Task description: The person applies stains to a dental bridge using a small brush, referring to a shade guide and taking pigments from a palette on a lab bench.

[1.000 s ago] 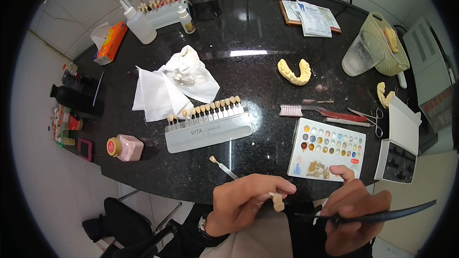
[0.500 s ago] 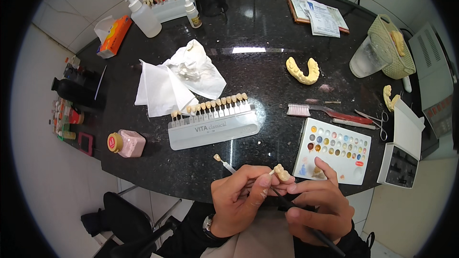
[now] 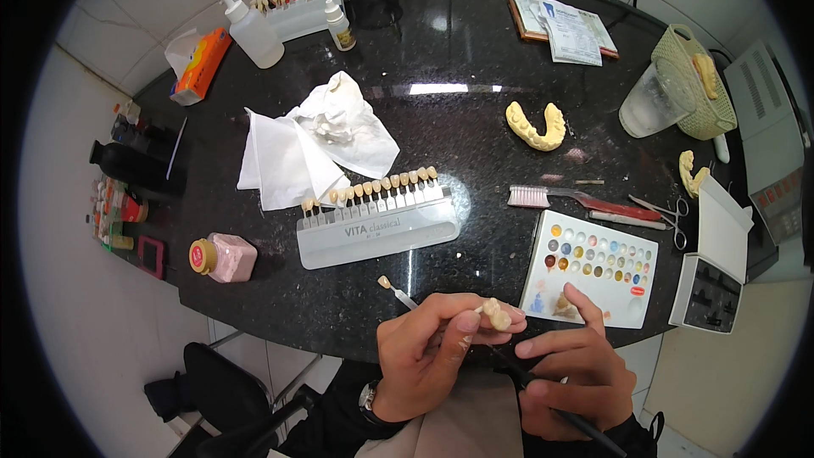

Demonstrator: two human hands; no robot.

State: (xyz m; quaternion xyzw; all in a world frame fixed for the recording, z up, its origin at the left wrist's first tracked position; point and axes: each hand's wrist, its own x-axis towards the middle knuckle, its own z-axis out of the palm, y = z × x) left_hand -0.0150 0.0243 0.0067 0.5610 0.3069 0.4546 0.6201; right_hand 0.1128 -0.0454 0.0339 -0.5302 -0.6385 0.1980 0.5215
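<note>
My left hand [image 3: 428, 360] is closed, pinching a thin white peg that bears a tooth-coloured dental bridge [image 3: 497, 315]. A shade tab [image 3: 395, 291] with a tooth-shaped tip sticks out on the far left side of that hand, apparently held among the fingers. In my right hand [image 3: 585, 373] is a slim black-handled brush [image 3: 589, 431]; its tip, dark and blurred, points toward the left hand just below the bridge. My right index finger stretches over the near edge of a white paint palette [image 3: 612, 309], which has rows of coloured wells and smears of mixed colour.
A shade guide [image 3: 373, 242] stands left of centre, with tissues [image 3: 339, 140] behind it. A pink jar [image 3: 233, 257] sits left. Rightward lie a yellow dental cast [image 3: 536, 134], toothbrush [image 3: 593, 202], scissors [image 3: 676, 219] and an open box [image 3: 712, 293]. A plastic cup [image 3: 649, 102] stands behind.
My right hand has drawn slightly right and down, taking the brush away from the bridge. The bridge has turned a little and dipped in my left hand.
</note>
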